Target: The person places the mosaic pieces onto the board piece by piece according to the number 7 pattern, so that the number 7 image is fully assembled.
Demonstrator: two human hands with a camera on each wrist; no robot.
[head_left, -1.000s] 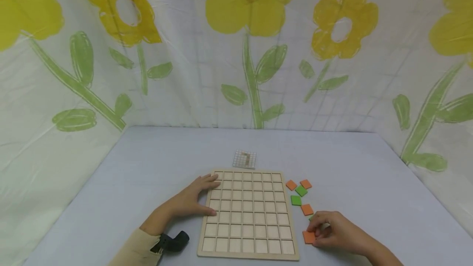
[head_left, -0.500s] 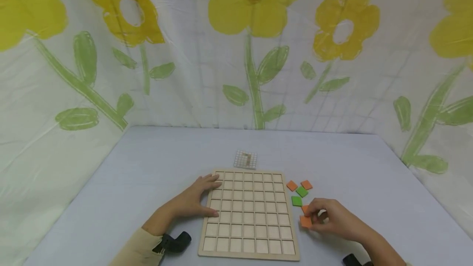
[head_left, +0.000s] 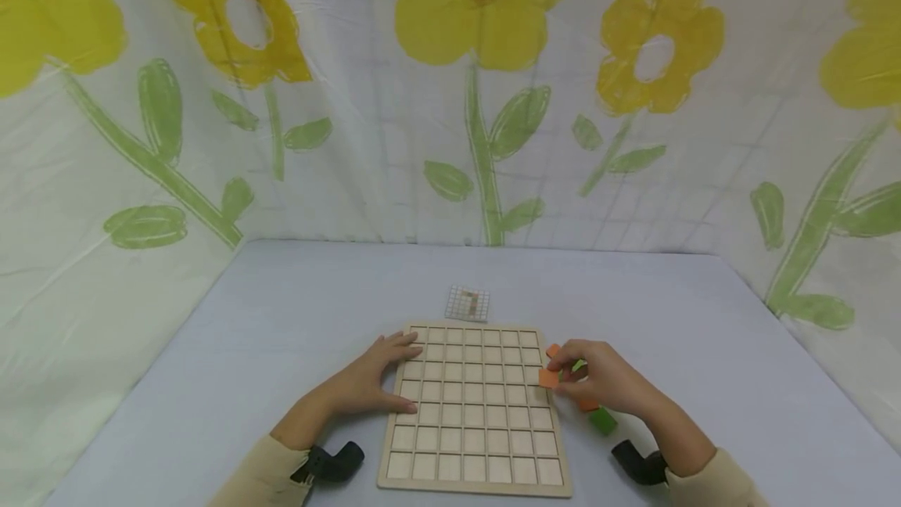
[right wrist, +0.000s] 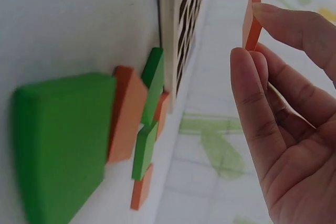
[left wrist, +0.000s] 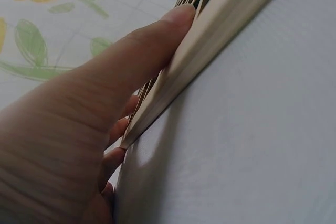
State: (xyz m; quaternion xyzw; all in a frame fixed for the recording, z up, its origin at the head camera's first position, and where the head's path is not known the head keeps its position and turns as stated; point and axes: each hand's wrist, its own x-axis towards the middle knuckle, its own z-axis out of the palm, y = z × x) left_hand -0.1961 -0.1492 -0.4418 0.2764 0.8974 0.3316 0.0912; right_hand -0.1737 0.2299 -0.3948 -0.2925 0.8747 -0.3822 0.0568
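You are pinching an orange square tile (head_left: 548, 379) in your right hand (head_left: 608, 382), the thumb and fingertips closing narrowly on it near its edges. The tile is projecting past the fingertips on the side facing the wooden grid board (head_left: 472, 415), and in the head view it is overlapping the board's right rim. In the right wrist view the tile is standing almost edge-on, one fingertip pressing near its upper part and others bearing at its lower end, well apart from the loose tiles. Your left hand (head_left: 373, 382) is resting at the board's left edge, thumb and fingers spreading wide; the thumb tip is touching the rim, and the other fingers are reaching along the same edge farther up. Beneath and beside your right hand, loose tiles are lying on the white table (head_left: 317, 280) along the board's right side: a green tile (right wrist: 65, 145) is sitting nearest the wrist camera, with an orange tile (right wrist: 127, 114) just beside it and further green and orange ones beyond. The hand is partly hiding this group in the head view. A small grid-printed card (head_left: 468, 304) is lying just beyond the board's far edge.
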